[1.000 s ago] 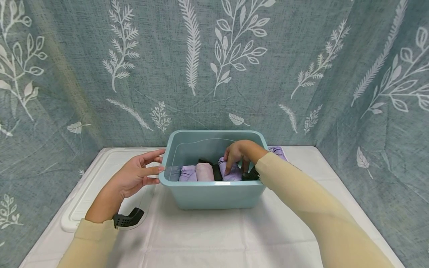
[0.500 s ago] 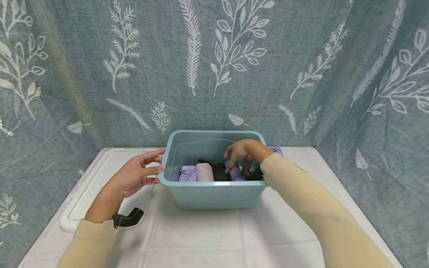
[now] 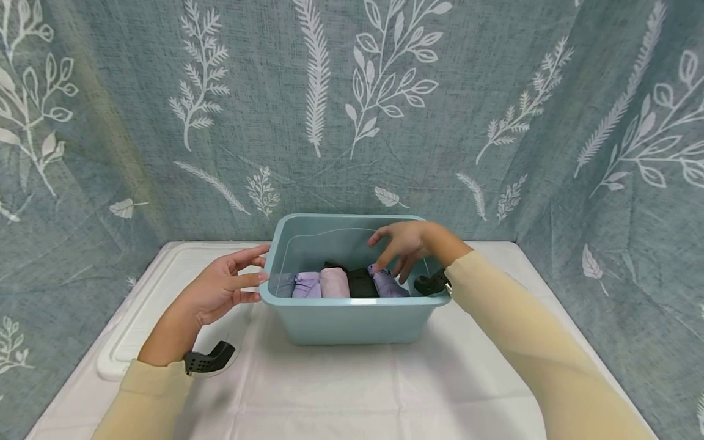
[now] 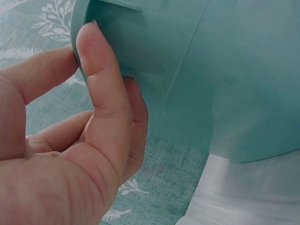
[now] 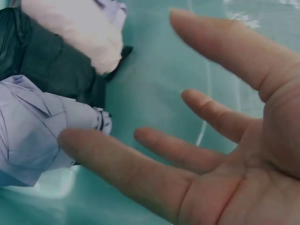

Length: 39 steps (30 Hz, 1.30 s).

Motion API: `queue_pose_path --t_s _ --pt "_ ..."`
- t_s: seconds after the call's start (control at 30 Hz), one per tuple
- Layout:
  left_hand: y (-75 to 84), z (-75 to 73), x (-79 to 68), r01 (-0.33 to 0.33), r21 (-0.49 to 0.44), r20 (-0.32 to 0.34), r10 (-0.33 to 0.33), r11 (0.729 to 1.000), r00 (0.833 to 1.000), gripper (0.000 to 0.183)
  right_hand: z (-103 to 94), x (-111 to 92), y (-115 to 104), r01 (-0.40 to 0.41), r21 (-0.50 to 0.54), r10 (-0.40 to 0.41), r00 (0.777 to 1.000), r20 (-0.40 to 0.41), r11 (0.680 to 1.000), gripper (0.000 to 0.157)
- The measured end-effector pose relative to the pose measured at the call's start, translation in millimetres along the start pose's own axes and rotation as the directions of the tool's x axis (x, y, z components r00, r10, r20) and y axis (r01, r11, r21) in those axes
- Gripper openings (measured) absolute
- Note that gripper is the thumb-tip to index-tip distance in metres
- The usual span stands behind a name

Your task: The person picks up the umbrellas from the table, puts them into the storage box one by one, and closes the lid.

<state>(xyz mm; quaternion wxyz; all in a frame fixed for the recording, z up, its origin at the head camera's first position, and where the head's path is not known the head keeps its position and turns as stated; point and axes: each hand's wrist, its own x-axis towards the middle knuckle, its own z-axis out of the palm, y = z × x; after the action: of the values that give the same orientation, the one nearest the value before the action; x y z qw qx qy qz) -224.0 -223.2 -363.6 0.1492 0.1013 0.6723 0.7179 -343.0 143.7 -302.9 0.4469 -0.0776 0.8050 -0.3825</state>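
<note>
A pale blue-green plastic bin (image 3: 352,321) stands on the table with a row of cloth rolls inside. My left hand (image 3: 228,287) is at its left end, and the fingertips touch the rim. In the left wrist view the thumb (image 4: 105,89) lies against the bin's outer wall. My right hand (image 3: 407,244) hovers over the right half, fingers spread, holding nothing. Below it a lavender cloth roll (image 3: 389,285) leans beside a black roll (image 3: 362,283); a fingertip overlaps the lavender one in the right wrist view, and I cannot tell whether they touch.
Further left in the bin are a pink roll (image 3: 334,283), another lavender roll (image 3: 308,285) and a greyish one (image 3: 283,285). A white lid (image 3: 132,333) lies on the table at left, partly under my left arm. A patterned curtain (image 3: 352,122) hangs behind.
My right hand has let go of the lavender roll and risen to the right. That roll now sits further right, tilted, and more of the black roll shows. The left hand stays put.
</note>
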Motion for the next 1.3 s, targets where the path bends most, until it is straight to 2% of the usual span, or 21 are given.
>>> queue_pose_path --t_s 0.13,0.27,0.47,0.8,0.97,1.3 --pt "-0.3 -0.3 0.9 0.002 -0.001 -0.001 -0.002 1.0 1.0 0.075 -3.5 -11 3 0.086 0.042 -0.086 0.996 0.005 0.995 0.081" --pt "-0.8 -0.9 1.0 0.006 -0.003 -0.004 -0.006 1.0 1.0 0.075 -8.3 -21 8 0.183 0.087 -0.183 0.983 -0.017 0.979 0.08" --pt "-2.0 -0.8 -0.3 -0.008 -0.018 0.002 0.008 1.0 1.0 0.075 -17.6 -36 18 0.33 0.179 -0.319 0.944 -0.087 0.927 0.075" --pt "-2.1 1.3 -0.8 -0.02 -0.026 0.002 0.02 0.999 1.0 0.072 -23.2 -57 46 0.479 0.271 -0.444 0.877 -0.182 0.835 0.066" --pt "-2.5 2.0 0.4 -0.028 -0.017 0.006 0.028 0.999 1.0 0.071 -28.4 -66 63 0.561 0.297 -0.487 0.824 -0.29 0.773 0.059" --pt "-4.8 0.4 2.0 -0.028 -0.016 0.0 0.028 0.999 1.0 0.071 -32.0 -69 98 0.708 0.216 -0.543 0.67 -0.506 0.672 0.049"
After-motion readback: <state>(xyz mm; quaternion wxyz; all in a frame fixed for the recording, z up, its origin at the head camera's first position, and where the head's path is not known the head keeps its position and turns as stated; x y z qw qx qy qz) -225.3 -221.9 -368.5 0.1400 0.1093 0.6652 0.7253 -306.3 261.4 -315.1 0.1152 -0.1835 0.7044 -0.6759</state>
